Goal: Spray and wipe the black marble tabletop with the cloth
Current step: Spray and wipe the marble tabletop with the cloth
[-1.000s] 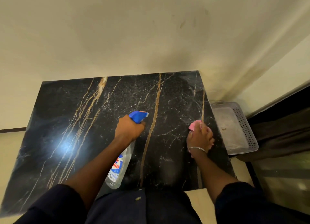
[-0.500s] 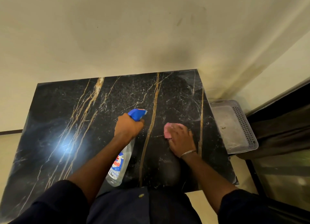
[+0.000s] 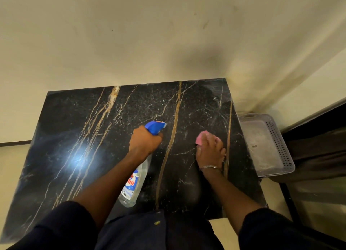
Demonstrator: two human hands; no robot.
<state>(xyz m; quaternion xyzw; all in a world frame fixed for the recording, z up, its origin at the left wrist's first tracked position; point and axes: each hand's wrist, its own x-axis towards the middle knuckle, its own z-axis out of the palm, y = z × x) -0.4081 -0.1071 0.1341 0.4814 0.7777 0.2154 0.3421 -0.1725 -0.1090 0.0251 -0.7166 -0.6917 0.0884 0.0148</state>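
Curled left hand [image 3: 145, 142] tight round blue-headed clear plastic spray bottle [image 3: 134, 182], pressed flattened fingers of right hand [image 3: 210, 152] onto small pink cloth [image 3: 200, 137] at its three o'clock on gold-veined black marble tabletop [image 3: 74, 128].

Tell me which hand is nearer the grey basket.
Right. The right hand, on the pink cloth, is near the basket; the left hand, gripping the spray bottle, is farther off.

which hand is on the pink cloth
The right hand, the one with the bracelet, presses the pink cloth on the tabletop; the left hand grips the spray bottle.
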